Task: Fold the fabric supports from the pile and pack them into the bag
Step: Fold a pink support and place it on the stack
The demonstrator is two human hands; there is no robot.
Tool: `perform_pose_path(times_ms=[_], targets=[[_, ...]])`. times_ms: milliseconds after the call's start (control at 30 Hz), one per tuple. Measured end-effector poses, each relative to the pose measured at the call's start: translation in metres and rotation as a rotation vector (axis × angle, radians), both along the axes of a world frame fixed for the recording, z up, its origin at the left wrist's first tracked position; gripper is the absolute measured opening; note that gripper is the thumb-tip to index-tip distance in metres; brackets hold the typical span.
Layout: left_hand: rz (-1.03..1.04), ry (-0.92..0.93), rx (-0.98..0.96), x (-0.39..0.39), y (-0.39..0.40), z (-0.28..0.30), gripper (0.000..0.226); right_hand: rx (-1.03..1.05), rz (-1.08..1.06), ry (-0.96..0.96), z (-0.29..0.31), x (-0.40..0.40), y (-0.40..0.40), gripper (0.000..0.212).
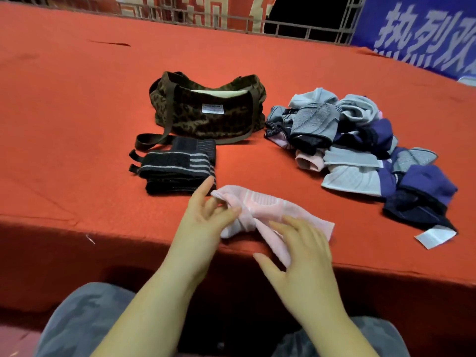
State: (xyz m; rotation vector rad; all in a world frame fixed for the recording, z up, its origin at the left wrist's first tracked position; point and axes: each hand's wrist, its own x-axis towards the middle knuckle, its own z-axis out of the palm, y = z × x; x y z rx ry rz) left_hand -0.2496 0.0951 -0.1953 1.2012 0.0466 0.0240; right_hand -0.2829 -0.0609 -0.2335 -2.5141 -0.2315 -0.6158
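I see the pink fabric support point(270, 212) lying in front of the leopard-print bag point(206, 112). The left hand point(203, 222) pinches its bunched left end; the right hand point(301, 256) rests on it, fingers spread.

Red-covered table point(77, 99), metal railing point(309, 29), blue banner point(425, 34) behind

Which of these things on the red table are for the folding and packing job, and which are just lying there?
For the job: the pink support under both hands (left hand, right hand), the pile of supports, the folded black supports, the leopard-print bag.

Just lying there: the white paper tag, the blue banner, the metal railing.
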Motion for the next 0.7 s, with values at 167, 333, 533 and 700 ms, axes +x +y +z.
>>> perform_pose_path(times_ms=[167, 333, 533, 700], targets=[[0.249, -0.141, 0.724, -0.010, -0.005, -0.027, 0.097, 0.105, 0.005, 0.026, 0.001, 0.009, -0.003, 0.025], [0.657, -0.277, 0.624, -0.020, -0.019, -0.044, 0.079, 0.279, 0.110, 0.046, 0.024, 0.004, 0.009, 0.027], [0.664, -0.347, 0.496, -0.011, 0.001, -0.038, 0.080, 0.428, 0.223, 0.009, 0.033, 0.005, 0.018, 0.019], [0.626, -0.533, 0.883, -0.006, 0.011, -0.039, 0.025, 0.380, 0.217, -0.041, 0.025, 0.008, 0.024, 0.023]])
